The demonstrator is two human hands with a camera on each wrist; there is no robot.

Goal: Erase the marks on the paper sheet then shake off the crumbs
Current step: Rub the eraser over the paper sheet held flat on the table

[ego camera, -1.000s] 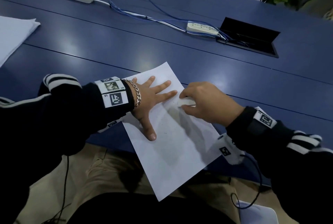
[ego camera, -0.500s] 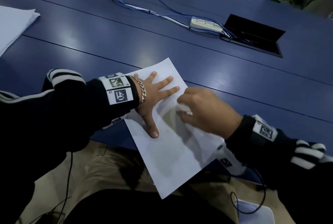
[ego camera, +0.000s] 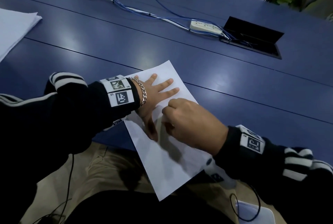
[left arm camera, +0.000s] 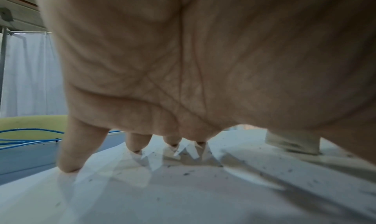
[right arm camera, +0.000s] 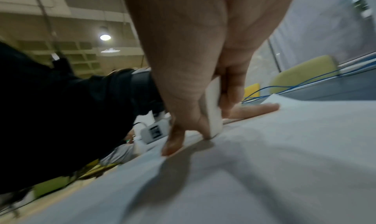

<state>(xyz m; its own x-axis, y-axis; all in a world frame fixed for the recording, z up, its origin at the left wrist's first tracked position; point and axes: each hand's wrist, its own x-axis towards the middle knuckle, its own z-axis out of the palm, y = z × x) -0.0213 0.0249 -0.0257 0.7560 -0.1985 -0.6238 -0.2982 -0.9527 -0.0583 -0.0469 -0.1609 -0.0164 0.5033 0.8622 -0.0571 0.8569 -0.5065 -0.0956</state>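
White eraser (right arm camera: 212,108) pinched in right hand (ego camera: 194,124) grip, now nearer left thumb than before, edge pressed on paper sheet (ego camera: 167,166), left hand (ego camera: 153,95) flat with fingers spread, pinning sheet overhanging blue tabletop (ego camera: 234,83), dark crumbs (left arm camera: 185,173) scattered on it

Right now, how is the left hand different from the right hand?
The left hand lies flat with its fingers spread, pressing the paper sheet down; the right hand is curled up. The left hand holds nothing; the right hand pinches a white eraser against the sheet. The left wrist wears a chain bracelet; none shows on the right. Both touch the same sheet, and both wrists carry tags.
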